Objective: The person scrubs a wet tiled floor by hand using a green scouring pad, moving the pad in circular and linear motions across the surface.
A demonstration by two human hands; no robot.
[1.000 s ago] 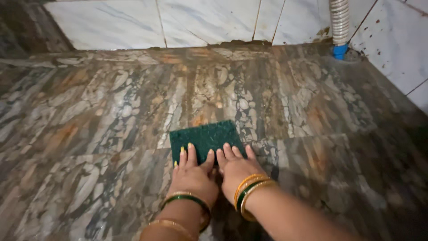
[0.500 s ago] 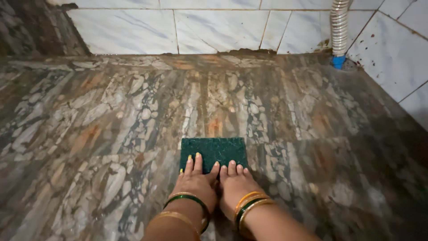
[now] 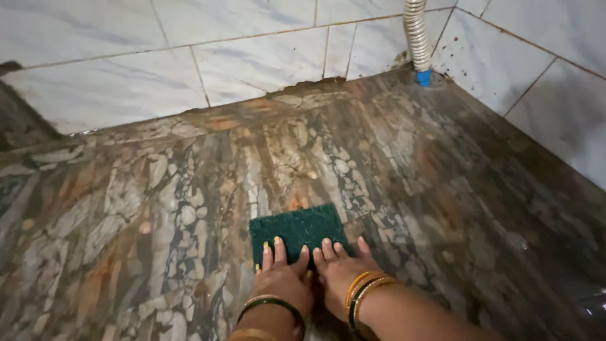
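Marble floor (image 3: 158, 208): polished slab, mottled brown, grey and rust with pale pebble-like veining, wet sheen, fills most of the view. White marble wall tiles (image 3: 252, 63) with faint grey streaks run along the far edge and up the right side; brown grime along the grout line at the floor joint, dark specks on the right wall. Corrugated white hose (image 3: 416, 35), ribbed, comes down in the far right corner into a blue fitting (image 3: 423, 77) at floor level. Green scouring pad (image 3: 298, 230): flat, rectangular, coarse fibrous texture, lies flat on the floor in the near centre, well apart from the walls. Left hand (image 3: 282, 278) and right hand (image 3: 339, 271) side by side, thumbs touching or nearly so, palms down, both pressing on the near edge of the pad. Left fingers (image 3: 278, 249) straight, close together, yellow nail polish, laid flat on the pad rather than curled around it. Right fingers (image 3: 328, 249) likewise flat and slightly spread. Green and gold bangles (image 3: 366, 290) on both wrists; forearms come in from the bottom edge.
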